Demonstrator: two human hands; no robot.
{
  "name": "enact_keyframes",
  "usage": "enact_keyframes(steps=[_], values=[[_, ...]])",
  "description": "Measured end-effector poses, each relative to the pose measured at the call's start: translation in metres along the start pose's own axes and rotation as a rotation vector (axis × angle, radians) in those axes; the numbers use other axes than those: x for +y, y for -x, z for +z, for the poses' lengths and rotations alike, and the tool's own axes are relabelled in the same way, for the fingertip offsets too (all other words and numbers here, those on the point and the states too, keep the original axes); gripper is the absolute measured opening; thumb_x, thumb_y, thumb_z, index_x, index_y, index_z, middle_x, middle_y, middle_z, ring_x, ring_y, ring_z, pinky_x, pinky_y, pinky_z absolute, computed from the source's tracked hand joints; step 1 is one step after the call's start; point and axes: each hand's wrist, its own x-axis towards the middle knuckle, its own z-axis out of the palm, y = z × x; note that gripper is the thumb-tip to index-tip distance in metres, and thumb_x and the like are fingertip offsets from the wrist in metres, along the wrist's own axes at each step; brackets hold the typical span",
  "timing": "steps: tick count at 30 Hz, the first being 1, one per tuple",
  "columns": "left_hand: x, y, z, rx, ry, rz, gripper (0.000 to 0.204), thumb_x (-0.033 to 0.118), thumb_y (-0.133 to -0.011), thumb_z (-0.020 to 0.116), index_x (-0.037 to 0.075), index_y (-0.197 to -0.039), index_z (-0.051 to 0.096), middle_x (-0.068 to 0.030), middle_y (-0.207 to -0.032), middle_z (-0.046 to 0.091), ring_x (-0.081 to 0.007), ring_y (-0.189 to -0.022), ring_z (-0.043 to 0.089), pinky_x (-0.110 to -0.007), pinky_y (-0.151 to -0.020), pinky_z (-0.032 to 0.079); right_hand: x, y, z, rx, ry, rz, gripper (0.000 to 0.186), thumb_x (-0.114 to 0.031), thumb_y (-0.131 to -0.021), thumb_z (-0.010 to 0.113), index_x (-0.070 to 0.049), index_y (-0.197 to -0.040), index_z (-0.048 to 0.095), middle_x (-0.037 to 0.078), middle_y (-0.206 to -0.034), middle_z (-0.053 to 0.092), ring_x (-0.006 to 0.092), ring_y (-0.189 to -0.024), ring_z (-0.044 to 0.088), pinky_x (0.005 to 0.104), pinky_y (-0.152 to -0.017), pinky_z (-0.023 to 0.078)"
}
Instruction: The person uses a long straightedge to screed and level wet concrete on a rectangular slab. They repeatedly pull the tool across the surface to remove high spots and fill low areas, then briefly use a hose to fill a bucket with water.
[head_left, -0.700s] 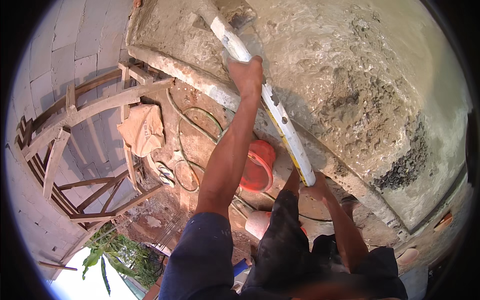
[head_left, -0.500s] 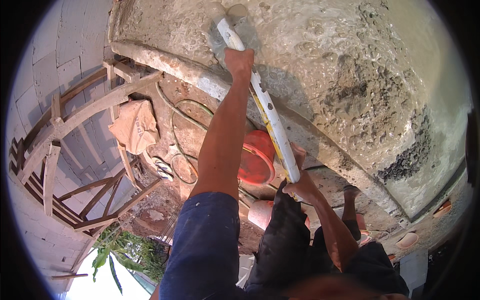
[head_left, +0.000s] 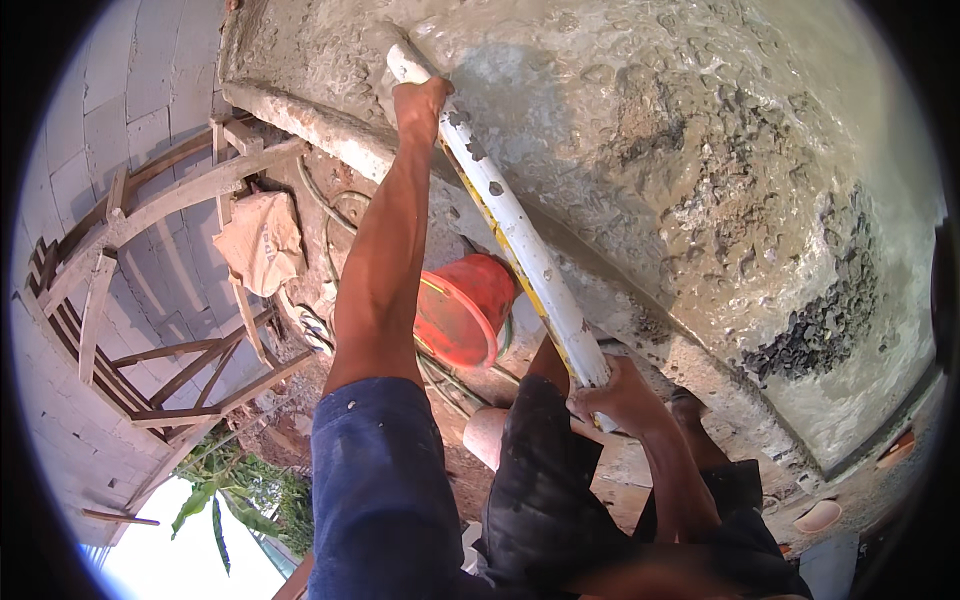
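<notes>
My left hand is closed around a chipped white bar with a yellow edge, near its upper end. My right hand grips the lower end, above my legs. The bar's far end lies over the wet, pitted concrete slab at the top, and its middle crosses the slab's raised edge. A patch of dark gravel shows in the slab's surface at the right. Below the bar, beside my left forearm, is a red bucket.
A curved wooden frame stands against the grey block wall at the left. A crumpled paper sack, green hose and pale bucket are on the dirt ground. Plants show at lower left.
My left hand and the bar's upper end have moved up and to the left across the slab. My right hand still holds the lower end, now slightly lower in view.
</notes>
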Motion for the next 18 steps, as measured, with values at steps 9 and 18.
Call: enact_keyframes(steps=[9, 18], values=[[-0.017, 0.148, 0.093, -0.034, -0.035, -0.053, 0.053, 0.016, -0.063, 0.067, -0.02, -0.101, 0.056, -0.0292, -0.095, 0.066, -0.0374, -0.084, 0.069, -0.038, -0.074, 0.054, 0.101, 0.171, -0.064, 0.084, -0.066, 0.018, 0.027, -0.004, -0.069, 0.069, 0.007, -0.091, 0.057, 0.009, -0.067, 0.061, 0.0149, -0.051, 0.057, 0.0296, -0.05, 0.047], [-0.023, 0.336, 0.201, -0.025, 0.353, 0.039, 0.02, 0.008, -0.065, 0.067, -0.008, -0.074, 0.058, -0.008, -0.067, 0.057, -0.0204, -0.052, 0.052, -0.036, -0.048, 0.04, 0.184, 0.29, -0.102, 0.367, 0.143, 0.151, 0.037, -0.008, -0.066, 0.074, 0.002, -0.099, 0.06, 0.01, -0.071, 0.061, 0.022, -0.057, 0.061, 0.0328, -0.056, 0.05]])
